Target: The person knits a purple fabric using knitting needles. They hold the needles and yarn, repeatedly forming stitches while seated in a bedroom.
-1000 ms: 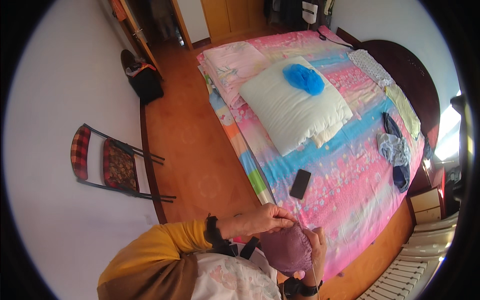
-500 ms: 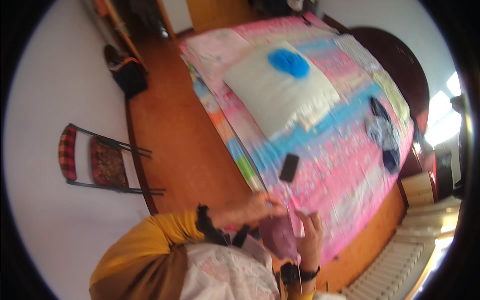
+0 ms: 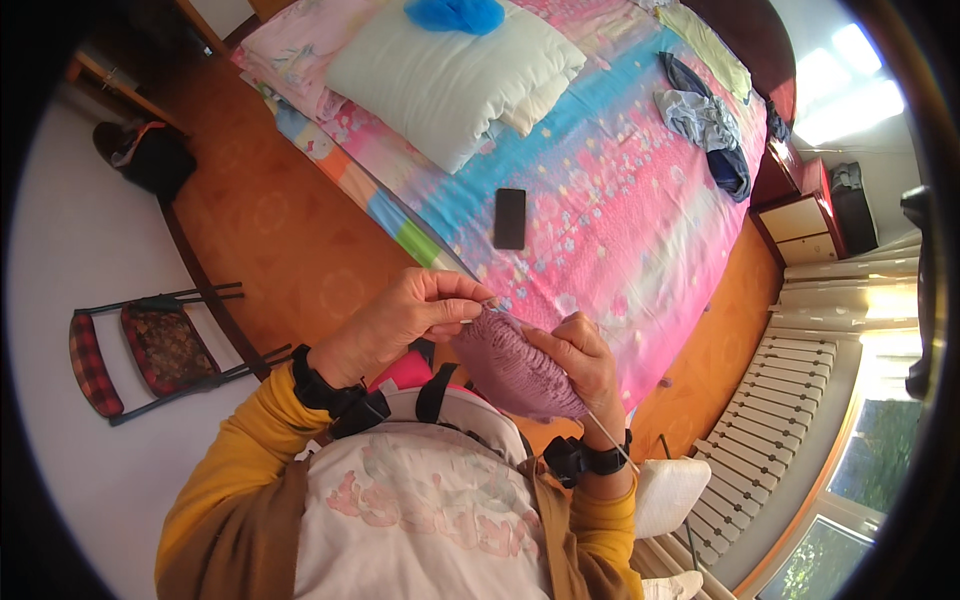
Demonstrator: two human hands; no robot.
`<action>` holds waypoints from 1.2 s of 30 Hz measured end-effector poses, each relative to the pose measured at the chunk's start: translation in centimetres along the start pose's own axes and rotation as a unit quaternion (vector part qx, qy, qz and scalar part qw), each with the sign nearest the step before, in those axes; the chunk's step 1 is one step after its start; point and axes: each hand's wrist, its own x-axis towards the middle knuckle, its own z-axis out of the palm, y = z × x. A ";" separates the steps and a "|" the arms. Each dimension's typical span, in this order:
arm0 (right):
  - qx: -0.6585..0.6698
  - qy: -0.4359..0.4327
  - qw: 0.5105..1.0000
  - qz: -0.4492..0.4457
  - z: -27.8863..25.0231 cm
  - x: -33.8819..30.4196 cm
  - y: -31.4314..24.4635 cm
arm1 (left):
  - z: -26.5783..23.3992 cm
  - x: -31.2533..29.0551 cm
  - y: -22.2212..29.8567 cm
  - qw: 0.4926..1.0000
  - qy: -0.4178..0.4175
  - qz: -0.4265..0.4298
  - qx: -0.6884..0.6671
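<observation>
A purple piece of knitting [image 3: 508, 368] hangs between my hands, in front of my body. My left hand [image 3: 420, 312] is closed in a pinch at its upper left corner, thumb against forefinger; a small light tip shows there. My right hand [image 3: 580, 362] is wrapped around the right side of the knitting, with the thumb lying along its top edge. A thin knitting needle [image 3: 613, 443] sticks out below my right hand toward the wrist. How the stitches sit under the fingers is hidden.
Ahead is a bed with a pink and blue sheet [image 3: 640, 235], holding a black phone [image 3: 510, 219], a pale quilt [image 3: 450, 75], blue netting [image 3: 455, 14] and crumpled clothes [image 3: 705, 125]. A folding chair [image 3: 165, 345] stands left, a radiator [image 3: 765, 440] right.
The view has shifted, so the bed sits higher in the picture. My left hand remains at the knitting's upper corner; the right hand now covers more of its side.
</observation>
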 end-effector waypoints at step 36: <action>-0.013 -0.029 0.999 0.003 0.3 0.3 0.2 | -0.5 1.4 -0.7 0.995 -0.029 -0.033 -0.093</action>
